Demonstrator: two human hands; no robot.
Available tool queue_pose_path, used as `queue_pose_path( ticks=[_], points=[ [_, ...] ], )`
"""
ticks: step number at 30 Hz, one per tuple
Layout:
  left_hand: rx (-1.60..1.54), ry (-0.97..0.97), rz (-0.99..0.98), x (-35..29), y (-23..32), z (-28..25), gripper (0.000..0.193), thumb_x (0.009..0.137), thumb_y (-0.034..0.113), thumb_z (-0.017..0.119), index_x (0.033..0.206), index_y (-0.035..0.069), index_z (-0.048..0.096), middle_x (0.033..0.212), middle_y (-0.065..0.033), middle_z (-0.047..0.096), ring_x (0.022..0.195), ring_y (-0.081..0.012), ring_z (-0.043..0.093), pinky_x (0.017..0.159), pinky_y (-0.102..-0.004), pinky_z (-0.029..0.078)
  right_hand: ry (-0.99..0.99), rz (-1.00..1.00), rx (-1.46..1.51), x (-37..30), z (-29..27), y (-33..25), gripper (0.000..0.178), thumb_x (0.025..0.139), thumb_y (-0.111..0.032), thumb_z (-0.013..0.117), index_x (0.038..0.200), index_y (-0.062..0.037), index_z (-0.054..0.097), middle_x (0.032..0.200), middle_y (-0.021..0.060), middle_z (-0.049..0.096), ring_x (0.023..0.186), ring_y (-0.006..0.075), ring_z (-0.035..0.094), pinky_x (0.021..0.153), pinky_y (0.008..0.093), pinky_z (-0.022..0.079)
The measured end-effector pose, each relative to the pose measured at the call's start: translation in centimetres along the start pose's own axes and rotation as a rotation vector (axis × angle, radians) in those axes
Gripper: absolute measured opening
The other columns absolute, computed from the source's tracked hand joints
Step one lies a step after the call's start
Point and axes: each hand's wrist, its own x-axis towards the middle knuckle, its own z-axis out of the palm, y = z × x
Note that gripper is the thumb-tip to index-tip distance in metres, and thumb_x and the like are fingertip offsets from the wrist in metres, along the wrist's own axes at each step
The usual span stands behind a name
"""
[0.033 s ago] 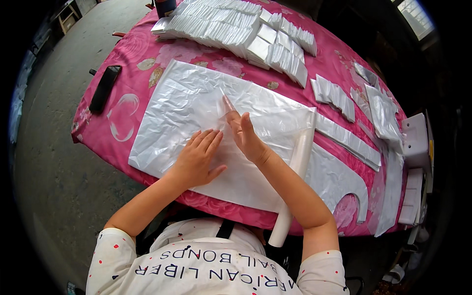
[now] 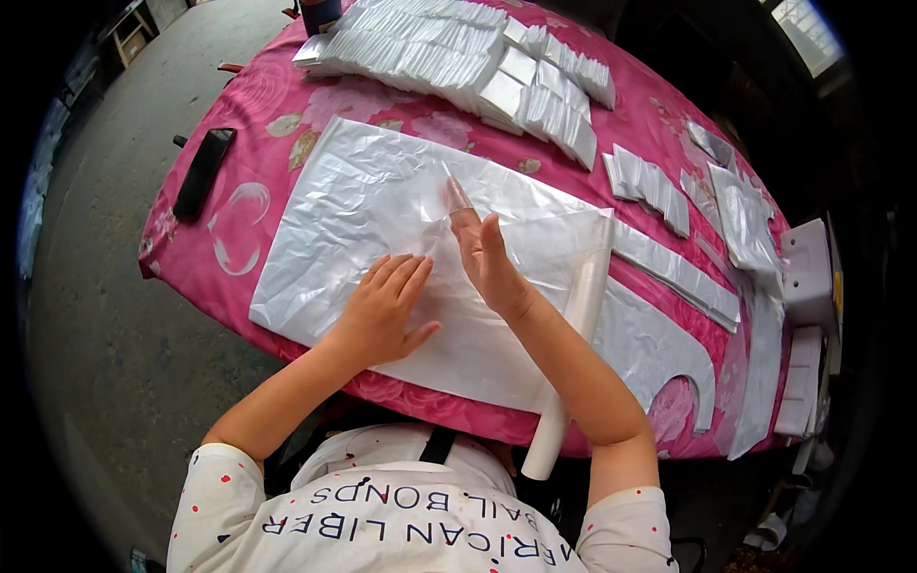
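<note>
Over white plastic sheeting (image 2: 320, 224), both hands (image 2: 384, 304) (image 2: 487, 265) unclenched, dark inverted lettering (image 2: 394, 532) across the white shirt (image 2: 411, 512)

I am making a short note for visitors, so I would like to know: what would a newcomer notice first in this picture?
Probably the bright pink flowered tablecloth, with many folded white packets in rows along its far side. Next come the two hands over the white plastic sheet in the middle: the left hand spread flat, the right hand with clear plastic at its fingertips.
</note>
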Motion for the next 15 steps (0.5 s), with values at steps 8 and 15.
queue_pose_path(
  ticks=[8, 15],
  points=[
    [0.079, 0.056, -0.031, -1.4, -0.4, -0.5, 0.063, 0.069, 0.022, 0.069, 0.123, 0.0, 0.045, 0.122, -0.0154, 0.048, 0.115, -0.0321, 0.043, 0.098, -0.0426, 0.034, 0.808, -0.331, -0.067, -11.5, -18.2, -6.5, 0.088, 0.085, -0.068, 0.027, 0.142, -0.0024, 0.017, 0.149, 0.0144, 0.018, 0.138, 0.023, 0.011, 0.11, 0.0388, 0.003],
    [0.04, 0.267, 0.342, -2.2, 0.7, -0.8, 0.035, 0.068, 0.012, 0.065, 0.102, 0.008, 0.061, 0.103, -0.006, 0.057, 0.09, -0.0234, 0.056, 0.077, -0.0367, 0.045, 1.939, -0.31, 0.316, -35.7, -30.9, -10.9, 0.057, 0.092, -0.033, 0.041, 0.138, -0.0046, 0.025, 0.13, 0.0113, 0.042, 0.112, 0.021, 0.048, 0.093, 0.0307, 0.038]
  ],
)
